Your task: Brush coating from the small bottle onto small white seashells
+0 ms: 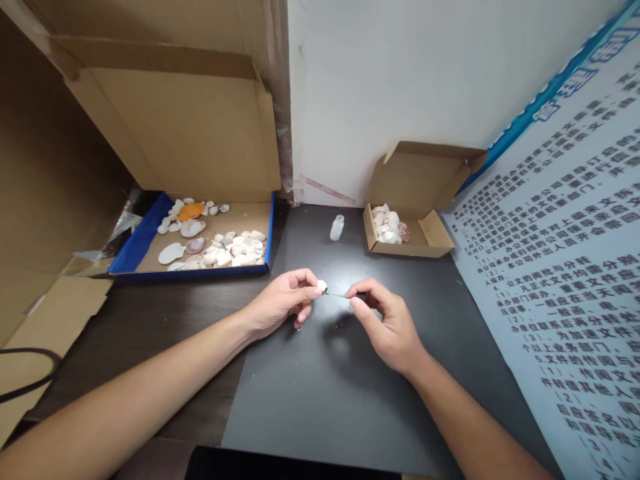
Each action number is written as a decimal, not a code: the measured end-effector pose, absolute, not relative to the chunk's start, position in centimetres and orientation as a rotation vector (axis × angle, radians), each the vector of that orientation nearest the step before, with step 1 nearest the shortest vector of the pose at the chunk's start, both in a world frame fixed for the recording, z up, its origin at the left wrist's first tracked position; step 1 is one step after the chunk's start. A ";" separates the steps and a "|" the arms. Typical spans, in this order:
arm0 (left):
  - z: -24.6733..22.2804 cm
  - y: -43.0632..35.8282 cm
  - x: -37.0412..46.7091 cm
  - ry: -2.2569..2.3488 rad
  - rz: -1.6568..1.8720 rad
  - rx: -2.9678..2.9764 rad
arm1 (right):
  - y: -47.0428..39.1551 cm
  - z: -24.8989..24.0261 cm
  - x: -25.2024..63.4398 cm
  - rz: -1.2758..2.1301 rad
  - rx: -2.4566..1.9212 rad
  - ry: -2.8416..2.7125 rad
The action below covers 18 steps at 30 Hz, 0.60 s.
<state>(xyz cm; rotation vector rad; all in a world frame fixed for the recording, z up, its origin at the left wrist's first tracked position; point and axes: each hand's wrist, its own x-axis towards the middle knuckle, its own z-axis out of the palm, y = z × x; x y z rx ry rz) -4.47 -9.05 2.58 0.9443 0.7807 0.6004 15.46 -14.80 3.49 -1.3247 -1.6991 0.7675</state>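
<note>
My left hand (287,299) pinches a small white seashell (323,286) between thumb and forefinger; a dark spot shows at the shell's edge. My right hand (383,317) is closed in a pinch on the end of a thin thread (338,295), which stretches across to the shell. Whether the thread passes through the shell or is only fixed to it, I cannot tell. Both hands are held above the dark grey mat (295,407). Beyond them a small clear bottle (337,228) with whitish contents stands on the mat.
On the left, an open blue-edged cardboard box (235,215) holds many shells, including an orange one (191,211). A smaller open carton (410,251) with more shells (386,223) sits at back right. A white wall (380,73) and a printed poster (565,220) border the mat.
</note>
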 end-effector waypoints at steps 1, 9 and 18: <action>2.6 -9.1 -4.5 0.783 0.603 0.940 | -14.8 3.5 15.4 0.745 -1.346 -1.707; 2.5 -9.0 -4.5 0.774 0.600 0.946 | -14.8 3.5 15.4 0.759 -1.378 -1.689; 1.8 -9.1 -4.5 0.761 0.591 1.025 | -14.5 3.6 15.5 0.773 -1.401 -1.667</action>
